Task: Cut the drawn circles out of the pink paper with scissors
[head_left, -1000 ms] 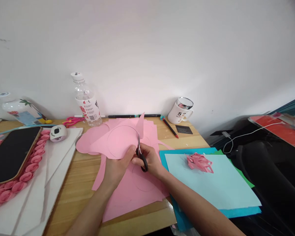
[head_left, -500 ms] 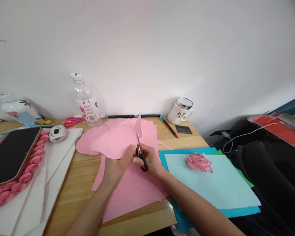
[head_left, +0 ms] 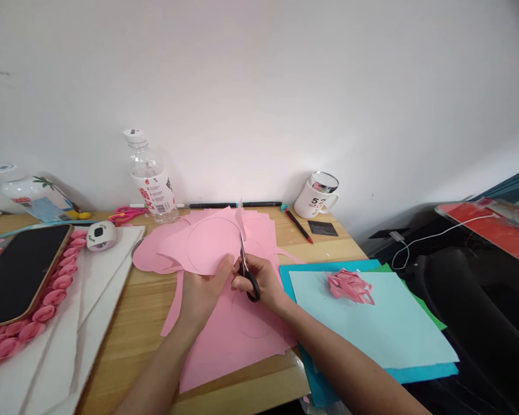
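Note:
My left hand (head_left: 203, 294) is closed on the lower edge of a pink paper sheet (head_left: 211, 245) that has a circle drawn on it, its thumb lying on top. My right hand (head_left: 262, 281) grips black-handled scissors (head_left: 252, 283), their blades at the right side of the drawn circle. A cut strip of the sheet stands up beside the blade tips. Beneath both hands lies a stack of pink paper (head_left: 225, 351), with another circle outline partly showing. Cut pink rounds (head_left: 149, 251) rest to the left of the held sheet.
A plastic bottle (head_left: 153, 193) and pens (head_left: 216, 205) stand or lie along the wall. At the back right are a white mug (head_left: 313, 199) and a red-tipped pencil (head_left: 298, 225). Pink scraps (head_left: 350, 285) sit on light blue paper (head_left: 363, 334). Leftward lies a phone (head_left: 23, 271).
The held sheet has turned and shifted slightly left and up, with my left hand moving a little along with it. The scissors stay in nearly the same place.

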{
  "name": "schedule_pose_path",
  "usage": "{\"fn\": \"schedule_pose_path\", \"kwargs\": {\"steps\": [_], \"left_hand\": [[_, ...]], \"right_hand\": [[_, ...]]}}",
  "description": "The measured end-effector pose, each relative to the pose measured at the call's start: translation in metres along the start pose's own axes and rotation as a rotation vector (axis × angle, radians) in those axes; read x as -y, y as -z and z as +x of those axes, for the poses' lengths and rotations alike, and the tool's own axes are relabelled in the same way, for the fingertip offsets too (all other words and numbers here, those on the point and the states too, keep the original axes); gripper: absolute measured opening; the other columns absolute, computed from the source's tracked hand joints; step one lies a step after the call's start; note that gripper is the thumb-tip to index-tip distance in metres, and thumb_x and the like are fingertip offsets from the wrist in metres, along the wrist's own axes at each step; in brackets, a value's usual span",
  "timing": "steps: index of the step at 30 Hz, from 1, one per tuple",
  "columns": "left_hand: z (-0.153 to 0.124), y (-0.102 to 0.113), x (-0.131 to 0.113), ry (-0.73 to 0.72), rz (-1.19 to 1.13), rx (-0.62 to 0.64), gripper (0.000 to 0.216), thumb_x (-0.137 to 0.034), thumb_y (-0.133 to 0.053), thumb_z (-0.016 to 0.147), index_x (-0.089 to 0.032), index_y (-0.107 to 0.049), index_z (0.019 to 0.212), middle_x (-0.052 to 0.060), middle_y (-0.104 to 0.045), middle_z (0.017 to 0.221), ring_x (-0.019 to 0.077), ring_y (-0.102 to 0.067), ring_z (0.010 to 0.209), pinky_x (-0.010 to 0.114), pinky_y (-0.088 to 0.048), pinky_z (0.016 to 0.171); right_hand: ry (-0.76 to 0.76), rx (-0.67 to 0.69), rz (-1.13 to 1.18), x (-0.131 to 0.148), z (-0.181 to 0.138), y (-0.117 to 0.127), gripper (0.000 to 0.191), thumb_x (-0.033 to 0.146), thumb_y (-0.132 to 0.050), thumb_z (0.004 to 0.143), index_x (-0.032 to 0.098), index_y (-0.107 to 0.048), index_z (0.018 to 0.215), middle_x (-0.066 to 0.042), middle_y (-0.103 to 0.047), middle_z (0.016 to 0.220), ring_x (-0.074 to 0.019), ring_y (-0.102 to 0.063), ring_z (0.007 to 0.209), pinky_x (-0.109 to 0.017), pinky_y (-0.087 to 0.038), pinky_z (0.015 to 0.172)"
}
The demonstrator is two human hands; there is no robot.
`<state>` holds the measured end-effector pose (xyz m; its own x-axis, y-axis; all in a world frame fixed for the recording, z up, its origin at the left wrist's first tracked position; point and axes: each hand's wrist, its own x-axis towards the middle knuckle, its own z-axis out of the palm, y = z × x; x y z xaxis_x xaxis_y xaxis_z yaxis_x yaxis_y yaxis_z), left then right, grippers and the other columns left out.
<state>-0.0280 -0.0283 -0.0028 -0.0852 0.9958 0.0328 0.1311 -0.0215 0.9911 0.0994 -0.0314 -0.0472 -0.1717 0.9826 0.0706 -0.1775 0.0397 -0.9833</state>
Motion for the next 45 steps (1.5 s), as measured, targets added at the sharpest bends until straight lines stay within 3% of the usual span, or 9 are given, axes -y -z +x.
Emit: {"fn": "schedule_pose_path", "kwargs": {"steps": [6, 13, 24, 32, 37, 45], "left_hand": [[-0.0004, -0.0012, 0.0001, -0.015, -0.008, -0.038, 0.019, -0.035, -0.064, 0.067, -0.017, -0.066, 0.072, 0.004, -0.071, 0.073, 0.0201, -0.066, 0.073, 0.030, -0.052, 0.070], [-0.0003, -0.0002, -0.0002, -0.004, -0.012, -0.008, 0.019, -0.036, -0.063, 0.069, -0.018, -0.062, 0.061, 0.002, -0.067, 0.060, 0.0181, -0.064, 0.060, 0.027, -0.052, 0.058], [0.0012, -0.0017, 0.0018, 0.001, -0.038, -0.057, 0.019, -0.036, -0.064, 0.066, -0.017, -0.063, 0.066, 0.004, -0.070, 0.068, 0.0205, -0.066, 0.069, 0.030, -0.053, 0.065], [0.0008, 0.0005, 0.0025, 0.046, 0.023, -0.054, 0.027, -0.042, -0.063, 0.067, -0.015, -0.064, 0.070, 0.005, -0.070, 0.069, 0.0225, -0.066, 0.070, 0.032, -0.053, 0.064], [0.0010, -0.0001, 0.0043, 0.030, 0.059, -0.057, 0.028, -0.036, -0.066, 0.063, -0.014, -0.065, 0.082, 0.009, -0.071, 0.092, 0.0253, -0.065, 0.091, 0.036, -0.052, 0.082], [0.0003, -0.0013, 0.0022, 0.027, 0.044, -0.006, 0.036, -0.037, -0.066, 0.063, -0.014, -0.066, 0.091, 0.009, -0.071, 0.094, 0.0258, -0.065, 0.093, 0.038, -0.052, 0.084]], "right_hand": [[-0.002, -0.014, -0.008, 0.0022, -0.0002, -0.0014, 0.035, 0.042, -0.077, 0.060, 0.017, -0.054, 0.068, 0.005, -0.049, 0.052, -0.0081, -0.040, 0.047, -0.023, -0.033, 0.048], [-0.013, -0.004, 0.008, -0.0001, 0.0000, -0.0005, 0.031, 0.038, -0.075, 0.062, 0.017, -0.054, 0.070, 0.005, -0.049, 0.051, -0.0082, -0.042, 0.046, -0.022, -0.034, 0.046], [-0.003, 0.011, 0.025, -0.0008, -0.0009, 0.0002, 0.025, 0.030, -0.074, 0.065, 0.016, -0.054, 0.065, 0.005, -0.051, 0.050, -0.0081, -0.046, 0.045, -0.020, -0.035, 0.045], [-0.009, 0.026, -0.005, -0.0023, -0.0023, -0.0064, 0.035, 0.043, -0.075, 0.062, 0.017, -0.051, 0.064, 0.004, -0.050, 0.052, -0.0081, -0.041, 0.046, -0.022, -0.034, 0.046], [0.057, -0.006, 0.002, 0.0003, 0.0000, -0.0033, 0.039, 0.040, -0.080, 0.058, 0.017, -0.049, 0.066, 0.005, -0.045, 0.059, -0.0078, -0.036, 0.053, -0.022, -0.031, 0.050], [0.076, 0.022, 0.007, -0.0007, 0.0001, -0.0002, 0.041, 0.043, -0.079, 0.059, 0.018, -0.047, 0.069, 0.005, -0.043, 0.061, -0.0087, -0.035, 0.055, -0.022, -0.030, 0.051]]}}
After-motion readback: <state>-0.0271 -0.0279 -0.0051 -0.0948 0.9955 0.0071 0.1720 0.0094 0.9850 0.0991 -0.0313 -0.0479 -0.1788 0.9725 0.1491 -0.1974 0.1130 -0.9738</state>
